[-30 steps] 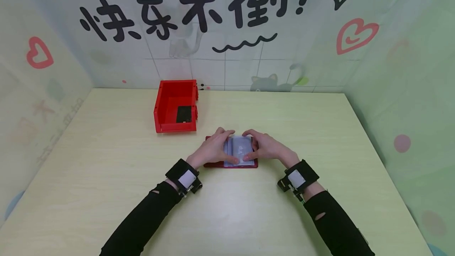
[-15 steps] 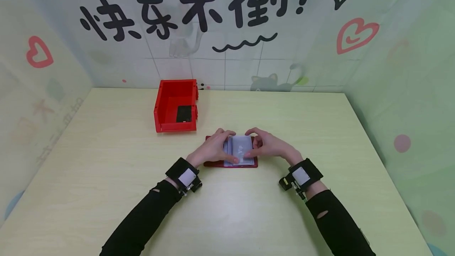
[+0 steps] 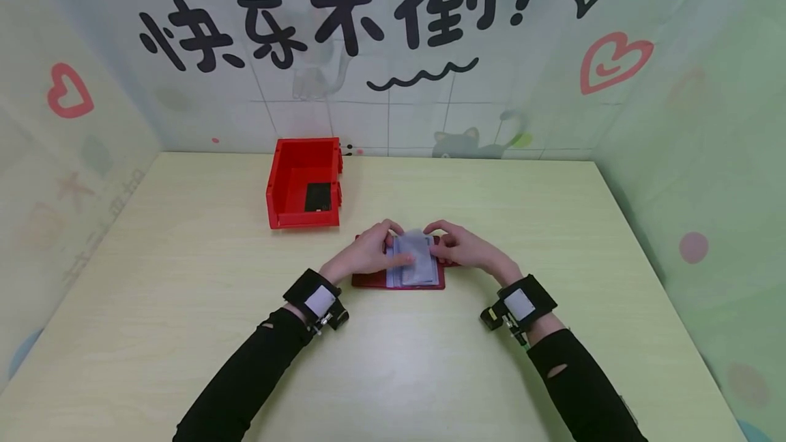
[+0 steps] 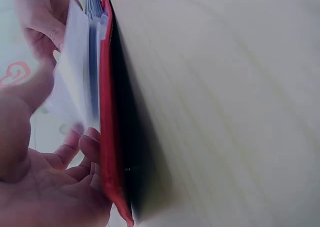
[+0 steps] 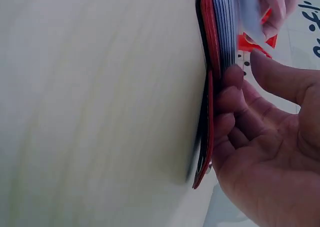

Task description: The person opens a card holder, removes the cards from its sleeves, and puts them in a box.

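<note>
Red card wallet point(image 3: 370, 281) lies between left hand point(image 3: 370, 251) and right hand point(image 3: 468, 249).

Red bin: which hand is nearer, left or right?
Left. In the head view, the left hand is on the near side of the red bin, slightly to its right; the right hand is farther right, at the red card holder's right side.

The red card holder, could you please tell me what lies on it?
On the red card holder lies a stack of pale sleeves, the left hand holding its raised top sheet. The surface beneath is hidden.
</note>
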Available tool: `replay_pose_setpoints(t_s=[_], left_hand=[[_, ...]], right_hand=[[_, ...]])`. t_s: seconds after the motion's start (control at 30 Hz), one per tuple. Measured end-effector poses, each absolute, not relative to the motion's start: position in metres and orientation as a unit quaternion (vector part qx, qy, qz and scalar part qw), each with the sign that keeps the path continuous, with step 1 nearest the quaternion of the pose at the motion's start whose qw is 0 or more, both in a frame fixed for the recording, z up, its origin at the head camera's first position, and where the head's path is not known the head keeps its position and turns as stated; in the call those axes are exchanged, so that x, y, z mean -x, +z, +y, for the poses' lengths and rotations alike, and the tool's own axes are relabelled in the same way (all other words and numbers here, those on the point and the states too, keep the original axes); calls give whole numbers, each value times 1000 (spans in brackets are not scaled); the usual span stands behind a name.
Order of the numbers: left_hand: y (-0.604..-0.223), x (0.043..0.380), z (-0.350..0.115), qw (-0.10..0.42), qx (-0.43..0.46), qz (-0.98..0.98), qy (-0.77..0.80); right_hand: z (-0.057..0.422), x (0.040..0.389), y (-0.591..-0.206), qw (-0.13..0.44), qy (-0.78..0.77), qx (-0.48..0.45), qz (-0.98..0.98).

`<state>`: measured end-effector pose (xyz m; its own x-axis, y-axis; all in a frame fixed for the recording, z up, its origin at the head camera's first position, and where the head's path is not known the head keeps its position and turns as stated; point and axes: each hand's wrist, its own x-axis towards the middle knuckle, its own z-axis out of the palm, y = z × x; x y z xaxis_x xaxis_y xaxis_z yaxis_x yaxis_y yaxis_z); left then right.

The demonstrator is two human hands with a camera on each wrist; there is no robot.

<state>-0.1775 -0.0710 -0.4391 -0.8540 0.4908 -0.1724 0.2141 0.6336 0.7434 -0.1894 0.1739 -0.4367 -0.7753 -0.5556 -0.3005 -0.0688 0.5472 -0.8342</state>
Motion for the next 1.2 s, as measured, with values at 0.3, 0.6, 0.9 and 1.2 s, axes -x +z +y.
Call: replay_pose_setpoints(t_s=[0.3, 0.6, 0.9, 1.2], left_hand=[[-436, 177, -71, 218, -145, 865, 429], [-437, 175, -72, 183, -118, 873, 436], [-437, 174, -79, 150, -102, 889, 421], [-435, 171, -81, 125, -98, 925, 347]], right_hand=[[165, 187, -436, 230, -376, 202, 875], [157, 185, -433, 225, -340, 171, 897], [155, 184, -434, 222, -323, 160, 906], [155, 183, -433, 224, -325, 160, 905]])
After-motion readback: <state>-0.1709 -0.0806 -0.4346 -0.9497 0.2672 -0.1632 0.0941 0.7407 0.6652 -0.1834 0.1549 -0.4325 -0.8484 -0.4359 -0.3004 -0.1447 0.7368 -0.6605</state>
